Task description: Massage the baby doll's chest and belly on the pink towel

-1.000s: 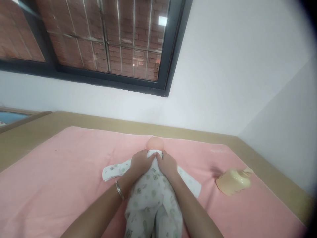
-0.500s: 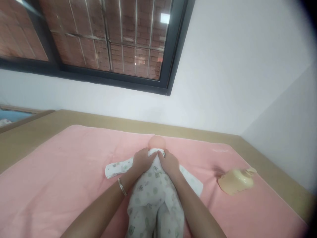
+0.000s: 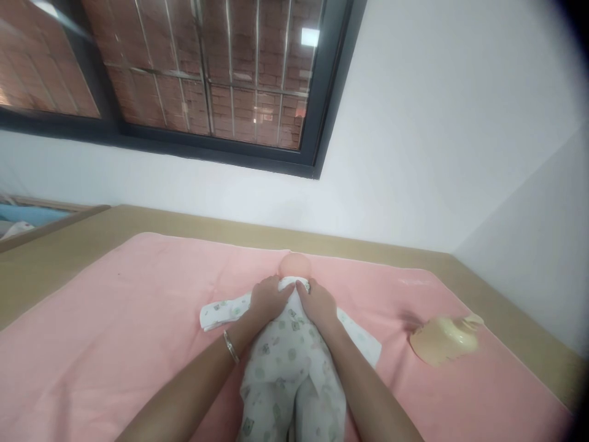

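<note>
A baby doll (image 3: 295, 266) lies on its back in a white patterned outfit (image 3: 291, 353), its head away from me and its legs toward me. My left hand (image 3: 270, 299) is closed round the left side of the upper chest, thumb on the cloth below the neckline. On the opposite side my right hand (image 3: 318, 302) grips in the same way, its thumb close to the left one. Most of the other fingers are hidden behind the doll's sides. Both sleeves of the outfit spread outward on the mat, and no doll hands show at the cuffs.
Under the doll is a pink mat (image 3: 151, 307) on a wooden surface (image 3: 221, 228). A glossy pale yellow bottle-like object (image 3: 444, 339) lies on its right part. Behind are a white wall (image 3: 396, 141) and a dark-framed window (image 3: 317, 123) with bars. Something blue (image 3: 32, 213) shows far left.
The camera view has shifted a little, so everything sits slightly further right. Both hands stay in the same place on the doll.
</note>
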